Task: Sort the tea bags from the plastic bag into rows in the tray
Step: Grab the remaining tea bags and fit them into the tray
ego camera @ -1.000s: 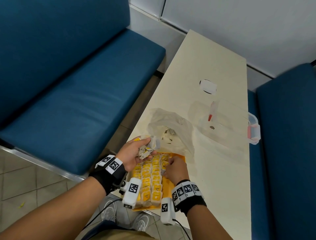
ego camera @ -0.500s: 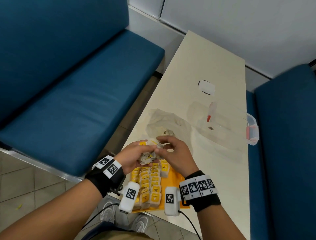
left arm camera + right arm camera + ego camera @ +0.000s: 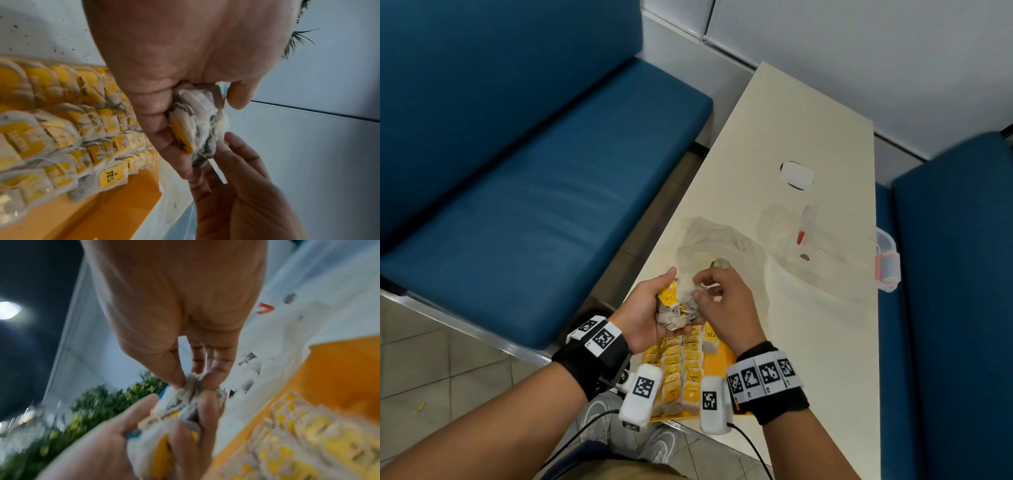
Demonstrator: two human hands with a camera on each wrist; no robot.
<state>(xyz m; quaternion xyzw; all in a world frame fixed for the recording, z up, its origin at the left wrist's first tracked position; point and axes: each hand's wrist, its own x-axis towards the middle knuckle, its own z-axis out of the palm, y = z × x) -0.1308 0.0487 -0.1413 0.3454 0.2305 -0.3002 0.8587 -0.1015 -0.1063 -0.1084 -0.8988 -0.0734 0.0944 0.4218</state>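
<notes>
A: We have a loose bunch of tea bags (image 3: 677,310) cupped in our left hand (image 3: 643,308), its fingers curled round the clump from below. Our right hand (image 3: 726,308) sits just beside it, thumb and forefinger narrowed to a pinch on one bag at the top of the bunch.

B: Then we keep that pinch on the paper body, not on a string. In the right wrist view the strings look tangled just under our fingertips (image 3: 213,379), so I judge a quick tug would drag several bags along.

A: Agreed. We ease the left fingers (image 3: 156,113) a little while we draw the one bag up and away from the palm.

B: The orange tray (image 3: 722,363) lies right below both hands on the worktop (image 3: 808,342), with rows of bags (image 3: 681,366) filling the side under our left fingers. The bare strip sits under the right fingers, so that is where the bag goes, tag up like its neighbours.

A: The plastic bag (image 3: 722,246) lies just beyond our fingertips, with a few bags seemingly inside; we cannot count them.
</notes>
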